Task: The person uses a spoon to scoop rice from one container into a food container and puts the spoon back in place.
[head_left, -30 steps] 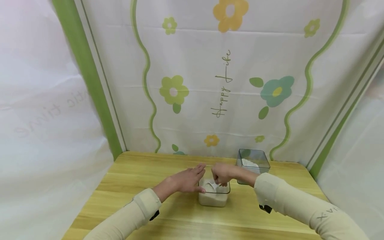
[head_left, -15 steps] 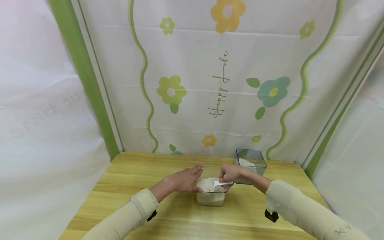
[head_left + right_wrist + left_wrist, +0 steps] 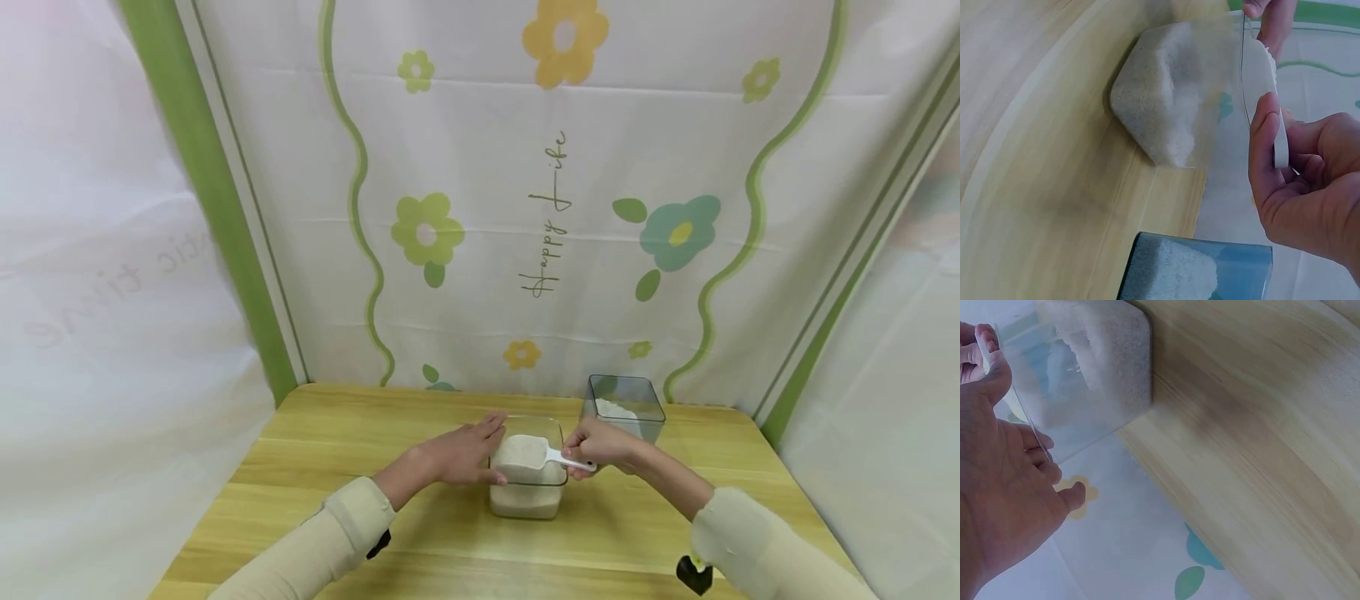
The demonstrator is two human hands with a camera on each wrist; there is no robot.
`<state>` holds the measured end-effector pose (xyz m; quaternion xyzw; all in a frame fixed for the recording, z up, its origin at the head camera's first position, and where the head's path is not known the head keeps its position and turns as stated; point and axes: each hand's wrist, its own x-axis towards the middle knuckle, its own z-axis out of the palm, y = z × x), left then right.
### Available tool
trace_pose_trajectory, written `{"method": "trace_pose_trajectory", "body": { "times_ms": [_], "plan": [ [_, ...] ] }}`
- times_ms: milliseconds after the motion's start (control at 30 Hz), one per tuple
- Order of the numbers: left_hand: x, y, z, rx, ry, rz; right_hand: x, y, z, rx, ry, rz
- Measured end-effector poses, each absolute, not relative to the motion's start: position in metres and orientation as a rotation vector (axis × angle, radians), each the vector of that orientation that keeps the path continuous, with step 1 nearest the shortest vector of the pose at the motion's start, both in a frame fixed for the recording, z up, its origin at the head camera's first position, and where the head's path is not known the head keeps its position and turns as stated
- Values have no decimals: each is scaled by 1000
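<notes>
1 left sleeve (image 3: pixel 307 543), pale, leads up to the left hand (image 3: pixel 461 454), with 1 black device (image 3: pixel 380 544) showing under its cuff. That hand has its fingers spread, thumb set apart, and touches the left side of 1 clear container (image 3: pixel 527 502). The container stands on 1 wooden table (image 3: pixel 367 450), between the 2 hands, part filled with off-white contents (image 3: pixel 1163 94). Above its rim lies 1 white scoop (image 3: pixel 553 455) carrying 1 heaped load (image 3: pixel 521 450), the bowl just beside the left hand and the handle at the right hand. Beyond the hands hangs 1 white cloth (image 3: pixel 480 150) with 2 orange flowers (image 3: pixel 522 354), 1 low and 1 high. The right hand (image 3: pixel 597 443) pinches the scoop's handle between thumb and curled fingers, near the container's right side. Just behind this hand stands 1 blue-tinted container (image 3: pixel 630 396), holding white contents (image 3: pixel 615 408); that makes 2 containers in all. Farthest right, 1 right sleeve (image 3: pixel 772 546), also pale, ends partway up the forearm, with another black device (image 3: pixel 693 575) below its cuff.
</notes>
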<state>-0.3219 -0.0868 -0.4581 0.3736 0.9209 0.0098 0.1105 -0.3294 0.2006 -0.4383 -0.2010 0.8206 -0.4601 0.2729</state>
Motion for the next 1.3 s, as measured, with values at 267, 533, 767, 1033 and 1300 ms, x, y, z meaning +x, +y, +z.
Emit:
{"method": "trace_pose_trajectory", "body": {
  "times_ms": [267,533,767,1033,1300],
  "plan": [
    [-322,-90,-459,1095,2704,91,-323,212,-438,-516,2204,-1320],
    [-321,-90,-458,1096,2696,111,-319,222,-436,-531,2221,-1365],
    [-322,-90,-459,1103,2703,105,-317,232,-429,-490,2213,-1400],
    [-323,-90,-459,1107,2697,116,-318,254,-415,-419,2201,-1473],
    [-321,-90,-461,1098,2686,137,-321,288,-406,-387,2213,-1507]
  ]
}}
